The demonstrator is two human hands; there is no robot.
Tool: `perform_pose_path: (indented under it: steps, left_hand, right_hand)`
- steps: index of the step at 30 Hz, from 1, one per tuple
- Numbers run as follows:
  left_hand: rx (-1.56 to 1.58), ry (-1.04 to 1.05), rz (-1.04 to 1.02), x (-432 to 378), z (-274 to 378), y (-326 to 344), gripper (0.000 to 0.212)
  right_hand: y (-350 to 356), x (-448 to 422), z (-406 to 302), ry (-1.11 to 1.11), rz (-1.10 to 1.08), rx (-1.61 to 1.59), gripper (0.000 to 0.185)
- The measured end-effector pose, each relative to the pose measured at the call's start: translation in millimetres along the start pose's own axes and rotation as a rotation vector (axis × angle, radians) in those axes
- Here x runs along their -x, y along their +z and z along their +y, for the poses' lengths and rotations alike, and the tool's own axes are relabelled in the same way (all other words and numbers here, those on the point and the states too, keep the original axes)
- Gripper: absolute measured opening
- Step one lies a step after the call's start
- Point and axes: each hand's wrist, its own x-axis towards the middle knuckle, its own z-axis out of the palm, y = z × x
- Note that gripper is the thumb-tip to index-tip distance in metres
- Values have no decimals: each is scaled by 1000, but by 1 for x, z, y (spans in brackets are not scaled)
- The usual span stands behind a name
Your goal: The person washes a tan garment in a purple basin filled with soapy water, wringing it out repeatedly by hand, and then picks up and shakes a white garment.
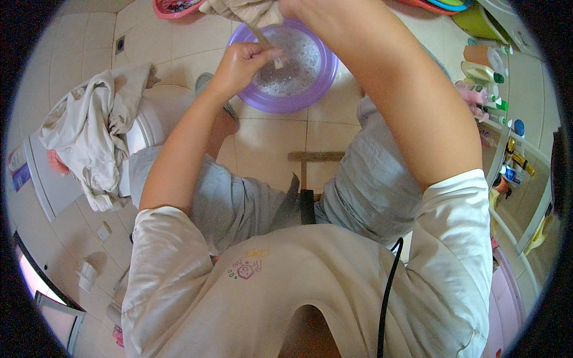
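A purple basin (286, 102) of foamy, soapy water stands on the tiled floor between my feet. Over its near-left part, my left hand (250, 62) pinches a narrow beige strap (262, 38), whose pale end pokes out below the fingers. The strap runs up to a bunched beige cloth (246, 11) at the top edge of the view, beyond the basin's far rim. My right hand (293, 6) reaches up there and grips the cloth at its right side. The top edge of the picture cuts off its fingers and part of the cloth.
A crumpled off-white garment (96, 129) drapes over a white appliance or bin at the left. A red basin (179, 10) with contents stands at the far left. Several bottles (481, 71) line the right wall, above a shelf rack (519, 179). A floor drain (120, 44) lies far left.
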Motion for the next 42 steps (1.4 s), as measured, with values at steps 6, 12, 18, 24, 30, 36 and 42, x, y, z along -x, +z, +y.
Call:
perform_pose_path:
  steps: [6,12,18,24,30,36,42]
  left_hand:
    - [-15,-140,-41,1,-6,0,29]
    - [-29,-138,-73,-1,-18,0,30]
    - [117,-184,-186,1,-5,1,31]
    - [169,-183,-242,2,-3,1,36]
    - [98,-145,-231,1,-10,6,42]
    - [131,-246,-214,4,-11,11,42]
    - [61,-231,-265,3,-1,10,44]
  right_hand:
    - [2,0,0,133,-36,-33,31]
    - [-3,-6,1,117,-35,-19,31]
    - [-3,-7,-1,134,-52,-81,34]
    - [-2,-7,-5,140,-58,-88,36]
    - [-3,-7,-3,170,-54,-102,37]
    - [-2,-6,-2,197,-53,-110,39]
    - [-6,-7,-2,226,-76,-138,41]
